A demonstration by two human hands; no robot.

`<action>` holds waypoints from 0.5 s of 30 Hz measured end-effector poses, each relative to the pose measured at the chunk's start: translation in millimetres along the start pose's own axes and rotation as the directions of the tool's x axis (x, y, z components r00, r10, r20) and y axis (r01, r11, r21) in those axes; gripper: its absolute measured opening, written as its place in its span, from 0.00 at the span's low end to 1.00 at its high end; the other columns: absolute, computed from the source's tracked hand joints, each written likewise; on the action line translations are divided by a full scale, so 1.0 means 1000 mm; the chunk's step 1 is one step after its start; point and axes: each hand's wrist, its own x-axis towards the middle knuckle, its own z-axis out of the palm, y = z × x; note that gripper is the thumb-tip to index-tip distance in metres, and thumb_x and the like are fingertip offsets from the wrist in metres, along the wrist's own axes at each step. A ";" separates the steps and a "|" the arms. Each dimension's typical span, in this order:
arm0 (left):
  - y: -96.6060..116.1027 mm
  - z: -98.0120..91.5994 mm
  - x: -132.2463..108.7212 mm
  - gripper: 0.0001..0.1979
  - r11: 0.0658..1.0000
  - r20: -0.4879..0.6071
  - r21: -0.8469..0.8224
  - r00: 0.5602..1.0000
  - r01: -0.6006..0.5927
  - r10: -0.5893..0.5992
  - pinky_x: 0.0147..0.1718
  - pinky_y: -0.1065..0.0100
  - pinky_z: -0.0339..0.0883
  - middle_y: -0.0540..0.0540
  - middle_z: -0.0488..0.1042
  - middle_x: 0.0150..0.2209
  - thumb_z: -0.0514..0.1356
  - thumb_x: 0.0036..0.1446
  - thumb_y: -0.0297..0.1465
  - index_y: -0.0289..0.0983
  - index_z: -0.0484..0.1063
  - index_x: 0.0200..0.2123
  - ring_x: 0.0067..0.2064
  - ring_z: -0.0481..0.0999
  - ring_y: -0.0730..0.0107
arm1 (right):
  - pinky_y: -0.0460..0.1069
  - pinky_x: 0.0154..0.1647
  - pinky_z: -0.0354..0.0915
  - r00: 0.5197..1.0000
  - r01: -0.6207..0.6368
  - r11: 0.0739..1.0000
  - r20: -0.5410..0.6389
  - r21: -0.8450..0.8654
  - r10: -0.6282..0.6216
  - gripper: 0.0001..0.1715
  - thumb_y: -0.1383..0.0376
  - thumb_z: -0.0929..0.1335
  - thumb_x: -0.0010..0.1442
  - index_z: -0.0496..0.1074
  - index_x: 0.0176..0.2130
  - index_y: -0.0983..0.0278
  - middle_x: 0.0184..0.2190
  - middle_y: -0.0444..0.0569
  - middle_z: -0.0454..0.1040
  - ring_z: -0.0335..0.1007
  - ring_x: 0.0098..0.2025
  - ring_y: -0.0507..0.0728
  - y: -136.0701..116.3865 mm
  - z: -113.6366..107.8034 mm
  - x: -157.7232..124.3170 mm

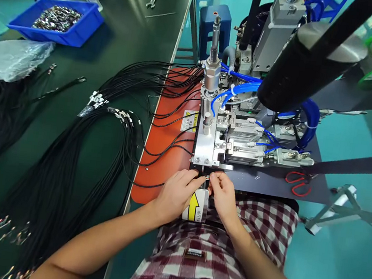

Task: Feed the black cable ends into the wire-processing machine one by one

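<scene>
My left hand [179, 192] and my right hand [222, 194] meet at the front edge of a metal press machine [211, 138]. Both hands pinch a thin black cable end with a small metal terminal [207, 177], just below the machine's silver block. The fingers of each hand are closed together on it. A yellow arrow label [195, 205] lies between my wrists. Several black cables [170, 124] run from the machine's left side over an orange plate [163, 155].
A large bundle of black cables with metal ends [65, 169] covers the green bench on the left. A blue bin of metal parts [58, 19] stands at the back left. Red-handled scissors [298, 182] lie right of the machine. Blue air hoses [241, 85] loop above it.
</scene>
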 end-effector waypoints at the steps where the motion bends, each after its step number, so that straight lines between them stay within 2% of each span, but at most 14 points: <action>1: 0.000 0.000 0.000 0.17 1.000 -0.001 0.006 1.000 -0.005 0.005 0.35 0.63 0.67 0.40 0.71 0.40 0.48 0.62 0.25 0.33 0.70 0.50 0.38 0.68 0.61 | 0.46 0.22 0.55 1.000 0.020 1.000 -0.017 -0.017 -0.020 0.17 0.51 0.66 0.60 0.65 0.30 0.62 0.17 0.38 0.62 0.58 0.20 0.50 0.002 0.002 0.000; 6: 0.002 0.002 0.005 0.16 0.998 0.010 0.058 1.000 -0.009 0.009 0.34 0.62 0.67 0.38 0.71 0.40 0.48 0.63 0.26 0.32 0.70 0.49 0.37 0.69 0.60 | 0.47 0.21 0.54 0.998 0.053 0.998 -0.044 0.037 -0.051 0.17 0.51 0.64 0.61 0.62 0.30 0.61 0.18 0.37 0.60 0.54 0.20 0.50 0.008 0.008 -0.001; 8: 0.003 0.001 0.005 0.15 1.000 0.020 0.005 0.999 0.026 -0.026 0.36 0.62 0.68 0.39 0.71 0.41 0.48 0.63 0.26 0.34 0.70 0.48 0.39 0.70 0.61 | 0.47 0.22 0.54 0.999 0.040 0.997 -0.025 0.068 -0.038 0.18 0.51 0.65 0.61 0.62 0.29 0.61 0.18 0.37 0.59 0.54 0.20 0.50 0.008 0.008 -0.001; 12: 0.007 -0.005 -0.012 0.17 0.955 0.001 -0.205 0.976 0.213 -0.217 0.46 0.61 0.69 0.40 0.68 0.46 0.46 0.64 0.24 0.36 0.66 0.53 0.48 0.69 0.63 | 0.47 0.23 0.55 0.999 0.044 0.997 0.012 0.064 -0.045 0.18 0.51 0.65 0.60 0.62 0.29 0.61 0.18 0.37 0.59 0.54 0.21 0.50 0.004 0.004 0.001; 15: 0.014 -0.005 -0.036 0.21 0.925 -0.022 -0.125 0.931 0.359 -0.365 0.52 0.55 0.66 0.37 0.65 0.53 0.47 0.65 0.26 0.36 0.59 0.60 0.54 0.65 0.60 | 0.46 0.23 0.56 0.999 0.035 0.998 0.022 0.054 -0.036 0.18 0.51 0.66 0.60 0.63 0.29 0.61 0.18 0.38 0.60 0.55 0.21 0.50 0.001 0.002 0.001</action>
